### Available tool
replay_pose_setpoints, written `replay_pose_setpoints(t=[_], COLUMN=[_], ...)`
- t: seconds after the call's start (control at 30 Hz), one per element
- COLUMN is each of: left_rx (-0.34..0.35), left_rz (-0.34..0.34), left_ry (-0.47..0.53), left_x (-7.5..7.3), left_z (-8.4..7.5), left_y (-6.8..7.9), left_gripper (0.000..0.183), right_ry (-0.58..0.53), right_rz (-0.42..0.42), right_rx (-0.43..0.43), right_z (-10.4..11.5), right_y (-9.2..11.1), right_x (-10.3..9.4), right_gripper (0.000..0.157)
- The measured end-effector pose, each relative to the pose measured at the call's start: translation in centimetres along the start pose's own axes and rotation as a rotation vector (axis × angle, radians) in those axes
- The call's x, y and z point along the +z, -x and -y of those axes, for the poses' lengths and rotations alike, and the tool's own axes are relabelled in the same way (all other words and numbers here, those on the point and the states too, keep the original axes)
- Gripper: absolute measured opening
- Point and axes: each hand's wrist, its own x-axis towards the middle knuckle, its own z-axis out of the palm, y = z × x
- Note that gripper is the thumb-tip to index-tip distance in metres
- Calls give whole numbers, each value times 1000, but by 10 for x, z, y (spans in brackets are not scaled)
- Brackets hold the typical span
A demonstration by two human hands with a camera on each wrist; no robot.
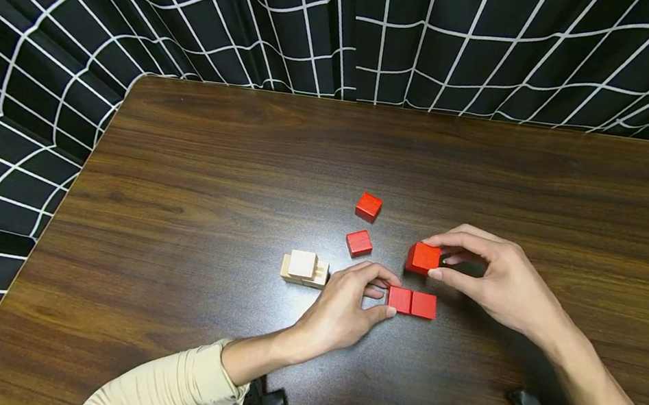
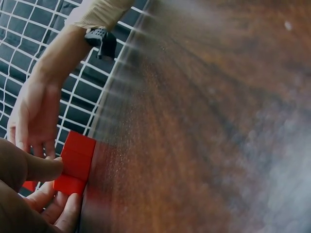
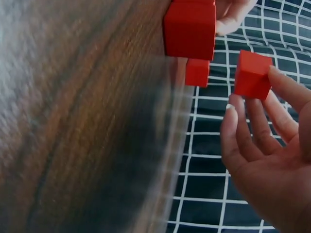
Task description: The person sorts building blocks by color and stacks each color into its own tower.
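My right hand [image 1: 501, 276] pinches a red cube [image 1: 424, 259] between thumb and fingertips, just behind a row of two red cubes. In the right wrist view the held cube [image 3: 252, 75] shows at the fingertips. My left hand [image 1: 344, 305] grips the left cube [image 1: 400, 300] of the row, thumb on the front side and fingers on the back. The right cube [image 1: 424, 306] of the row sits directly beside it. In the left wrist view the thumb and fingers stand on either side of the row's near cube [image 2: 70, 184].
Two loose red cubes, a farther one [image 1: 368, 206] and a nearer one [image 1: 359, 243], lie behind my left hand. Left of that hand is a stack of pale wooden blocks [image 1: 303, 265]. All stand on a brown wooden table [image 1: 214, 145], with a black gridded curtain [image 1: 301, 12] beyond.
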Motion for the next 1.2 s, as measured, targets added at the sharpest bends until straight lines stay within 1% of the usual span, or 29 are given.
replay_pose_setpoints(t=[0.2,0.5,0.7,0.9,1.2], left_rx=[-9,17,15,17,23], left_rz=[4,-6,1,4,2], left_ry=[6,-18,7,7,19], left_x=[0,0,1,1,0], left_z=[-1,1,0,1,1], left_y=[1,1,1,1,0], left_gripper=[36,36,38,38,39], right_ry=[2,-9,-34,-50,-20], right_rz=[-4,15,32,36,52], right_rx=[-22,-57,-99,-96,-100], right_z=[3,8,8,8,9], right_y=[7,12,15,20,22], right_x=[2,7,12,18,21], right_gripper=[49,48,48,46,43])
